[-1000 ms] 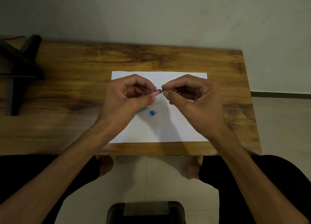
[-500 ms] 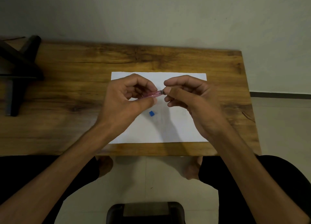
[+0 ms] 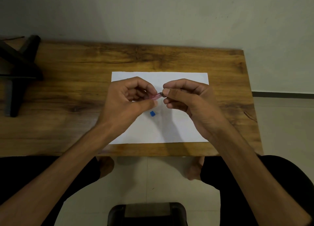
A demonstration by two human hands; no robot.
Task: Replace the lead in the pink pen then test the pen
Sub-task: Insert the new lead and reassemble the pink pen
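Note:
The pink pen (image 3: 157,96) is held level above the white paper sheet (image 3: 169,128), only a short translucent pink stretch showing between my hands. My left hand (image 3: 129,100) grips its barrel, the rest hidden in the fist. My right hand (image 3: 185,98) pinches the dark end piece (image 3: 163,94) at the pen's right tip with thumb and forefinger. A small blue piece (image 3: 152,113) lies on the paper just below the pen.
The wooden table (image 3: 68,93) runs left to right, its near edge close to my knees. A black stand (image 3: 18,72) sits at the far left. A dark stool top (image 3: 147,214) is on the floor below. The wall stands behind the table.
My left hand has shifted slightly, now covering the teal object seen under it earlier. My right fingers have turned on the pen's tip. The pen stays in the same place.

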